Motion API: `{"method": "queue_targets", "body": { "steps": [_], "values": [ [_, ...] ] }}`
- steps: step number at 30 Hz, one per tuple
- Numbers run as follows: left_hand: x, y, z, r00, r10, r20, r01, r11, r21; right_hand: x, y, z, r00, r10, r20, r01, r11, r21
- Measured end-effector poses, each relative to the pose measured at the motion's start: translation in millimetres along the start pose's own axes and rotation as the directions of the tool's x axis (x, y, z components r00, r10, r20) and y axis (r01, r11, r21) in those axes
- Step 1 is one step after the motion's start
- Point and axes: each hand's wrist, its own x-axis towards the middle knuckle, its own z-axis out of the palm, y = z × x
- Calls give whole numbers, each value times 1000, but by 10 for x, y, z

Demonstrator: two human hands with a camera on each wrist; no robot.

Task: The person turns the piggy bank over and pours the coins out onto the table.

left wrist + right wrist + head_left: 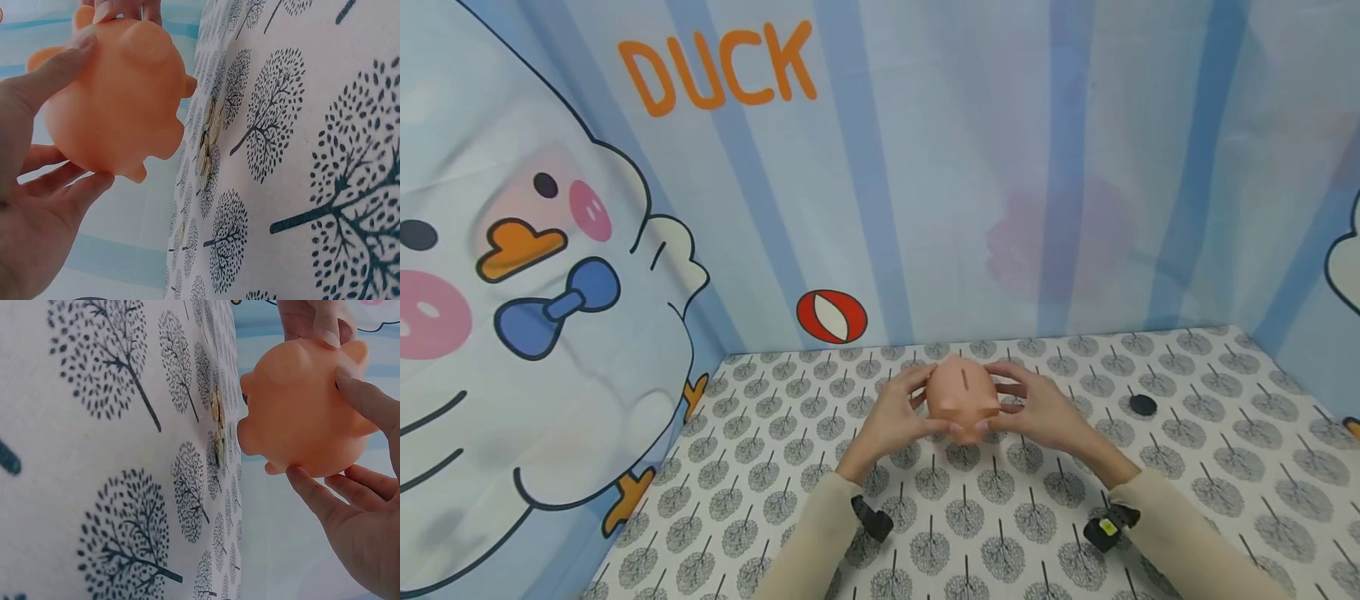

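Blue-striped backdrop [940, 167], tree-print cloth [790, 517]

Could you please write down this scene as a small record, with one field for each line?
Object: orange piggy bank, coin slot visible in the head view
Left hand: holds the piggy bank's left side, thumb and fingers around it
Right hand: holds the opposite side in the same way
Coins: several, gold-coloured, on the cloth; exact count unclear
Black disc: on the cloth, to the right of the right hand
Surface: tree-print cloth
Background: striped curtain reading "DUCK"
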Motion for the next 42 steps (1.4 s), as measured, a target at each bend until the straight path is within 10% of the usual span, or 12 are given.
{"method": "queue_targets", "body": {
  "steps": [16, 42],
  "values": [
    [-76, 49, -68, 1000, 4, 28, 0, 988, -155, 2, -104, 20, 1000, -2, 1, 3, 999, -45],
    [96, 22, 52, 987, -152, -42, 150, 987, -59, 131, -114, -1, 984, 180, 5, -179, 979, -93]
  ]
}}
